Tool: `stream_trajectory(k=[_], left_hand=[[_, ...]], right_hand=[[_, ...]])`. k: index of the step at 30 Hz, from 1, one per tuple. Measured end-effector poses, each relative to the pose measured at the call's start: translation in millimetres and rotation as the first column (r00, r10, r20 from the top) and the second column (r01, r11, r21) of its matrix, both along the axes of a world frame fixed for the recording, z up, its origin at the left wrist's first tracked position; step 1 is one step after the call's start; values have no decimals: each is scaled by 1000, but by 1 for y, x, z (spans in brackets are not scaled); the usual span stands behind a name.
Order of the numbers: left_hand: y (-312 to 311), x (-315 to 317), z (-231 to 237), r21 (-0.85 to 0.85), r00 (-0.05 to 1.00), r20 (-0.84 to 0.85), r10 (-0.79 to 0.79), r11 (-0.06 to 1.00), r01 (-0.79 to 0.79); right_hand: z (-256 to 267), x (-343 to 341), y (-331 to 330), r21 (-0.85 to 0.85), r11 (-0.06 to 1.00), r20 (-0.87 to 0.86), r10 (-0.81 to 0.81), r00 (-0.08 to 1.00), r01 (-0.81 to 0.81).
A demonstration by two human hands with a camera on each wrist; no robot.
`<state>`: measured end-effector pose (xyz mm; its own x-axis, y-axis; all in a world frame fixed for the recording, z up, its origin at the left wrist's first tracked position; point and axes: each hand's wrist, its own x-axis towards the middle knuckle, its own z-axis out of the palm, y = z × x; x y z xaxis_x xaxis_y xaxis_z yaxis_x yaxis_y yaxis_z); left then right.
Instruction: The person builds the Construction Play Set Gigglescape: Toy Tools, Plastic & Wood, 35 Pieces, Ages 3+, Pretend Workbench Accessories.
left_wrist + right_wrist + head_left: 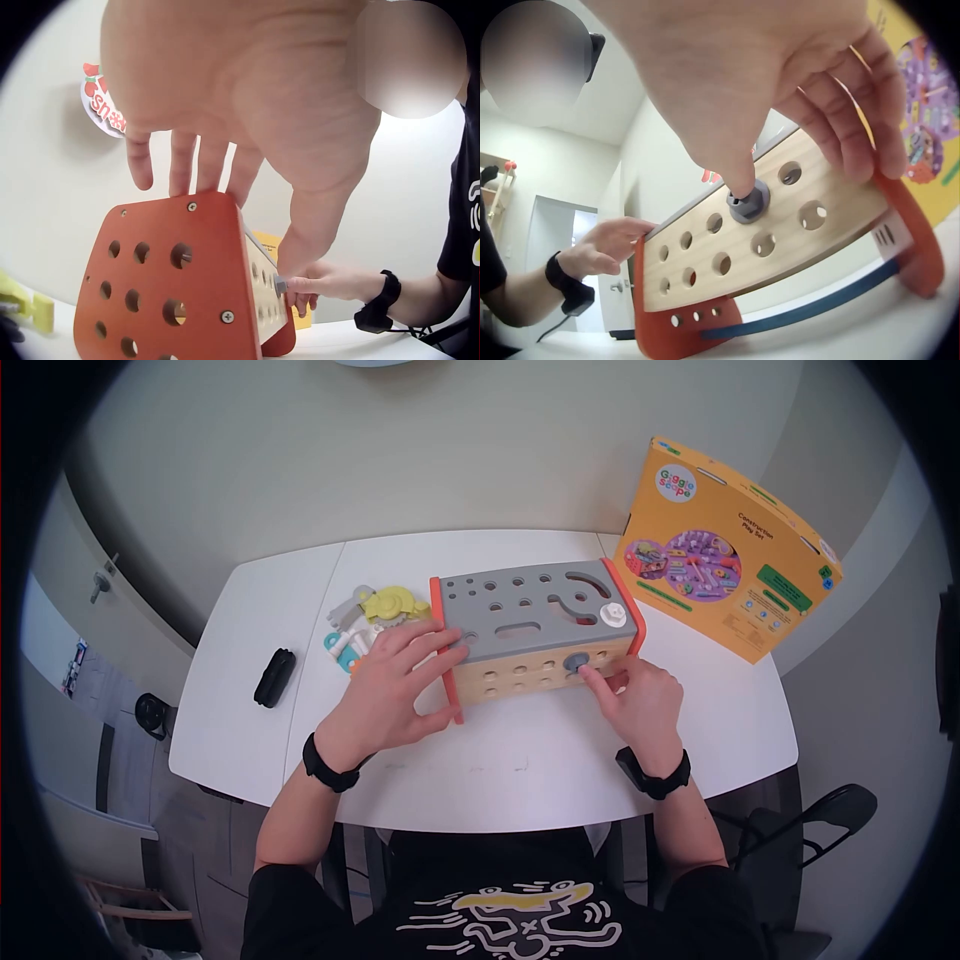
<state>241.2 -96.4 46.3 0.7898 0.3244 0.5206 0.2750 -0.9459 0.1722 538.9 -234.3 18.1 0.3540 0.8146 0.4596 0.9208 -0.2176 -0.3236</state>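
A toy workbench (500, 645) with a grey perforated top, pale wooden sides and red end panels (161, 255) stands on the table. My left hand (385, 690) spreads over its left end, fingertips on the grey top by the red panel. A grey bolt (751, 204) with a hexagonal head sits in an upper-row hole of the near wooden side. The thumb of my right hand (645, 705) presses against that bolt, and its other fingers lie extended towards the right red end panel. A white plastic piece (613, 615) sits on the top's right corner.
Left of the workbench lies a pile of plastic toy parts, among them a yellow-green piece (392, 603). A black case (274, 677) rests farther left on the white table (400, 790). Behind right stands a yellow toy box (710, 550). A black folding chair (840, 810) is at the right.
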Motion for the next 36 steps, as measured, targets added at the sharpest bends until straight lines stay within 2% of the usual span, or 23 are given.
stream_trajectory(k=[1, 2, 5, 7, 8, 10, 11, 13, 15, 18, 19, 20, 22, 24, 25, 28, 29, 31, 32, 33, 34, 36], left_hand=[[1, -1, 0, 1, 1000, 0, 0, 1000, 0], [1, -1, 1, 24, 999, -17, -34, 999, 34], [0, -3, -1, 65, 993, -71, -90, 993, 94], [-2, -3, -2, 81, 988, -109, -112, 989, 121], [-3, -2, -3, 105, 985, -103, -138, 983, 149], [-6, -1, -4, 129, 982, -97, -162, 976, 173], [-8, 0, -4, 137, 977, -92, -192, 969, 204], [-12, 3, -3, 146, 971, -87, -224, 961, 235], [-16, 7, 0, 100, 950, -85, -301, 946, 308], [-16, 11, -5, 72, 939, -111, -325, 940, 334], [-16, 12, -9, 73, 939, -110, -324, 940, 333], [-16, 15, -14, 92, 958, -88, -274, 955, 282], [-19, 19, -18, 113, 973, -63, -220, 968, 226], [-21, 23, -18, 274, 997, -26, -66, 959, 71], [-21, 23, -18, 275, 997, -26, -67, 959, 71], [-18, 23, -20, 298, 1000, -25, 18, 954, -10], [-15, 22, -22, 259, 999, 21, 29, 965, -33], [-13, 18, -23, 218, 997, 67, 41, 974, -55], [-13, 15, -22, 118, 989, 139, 43, 991, -60], [-14, 12, -21, 16, 976, 209, 51, 998, -56], [-15, 10, -22, 14, 977, 208, 51, 998, -55], [-18, 5, -25, -227, 936, 310, 166, 969, -97]], right_hand=[[2, 2, -1, -78, 996, -12, -46, 999, 45], [1, 5, -1, -77, 996, -12, -46, 999, 45], [-9, 14, 0, 24, 997, 29, -70, 997, 70], [-17, 22, 2, 20, 1000, -198, -8, 980, 12], [-21, 29, 4, 21, 1000, -197, -7, 980, 11], [-26, 45, 9, -52, 988, -348, 120, 930, -148], [-27, 50, 11, -52, 987, -347, 122, 930, -149], [-29, 57, 15, -127, 965, -546, 124, 829, -228], [-31, 65, 21, -123, 956, -589, 147, 795, -268], [-31, 76, 33, -158, 928, -686, 144, 713, -339], [-31, 80, 38, -193, 908, -735, 117, 668, -372], [-34, 85, 43, -193, 908, -734, 118, 669, -372], [-43, 96, 56, -129, 846, -816, 205, 540, -517], [-47, 105, 65, -109, 818, -824, 243, 511, -565], [-45, 106, 67, -92, 788, -832, 276, 481, -609], [-41, 101, 67, -2, 816, -824, 326, 463, -578], [-34, 101, 68, -1, 815, -822, 329, 464, -579], [-19, 100, 66, -29, 862, -861, 235, 451, -506], [-13, 98, 64, -30, 862, -861, 235, 451, -506], [-9, 95, 63, 56, 883, -843, 292, 452, -465], [-6, 93, 61, 143, 895, -821, 346, 455, -422], [0, 94, 61, 208, 898, -809, 381, 448, -388]])
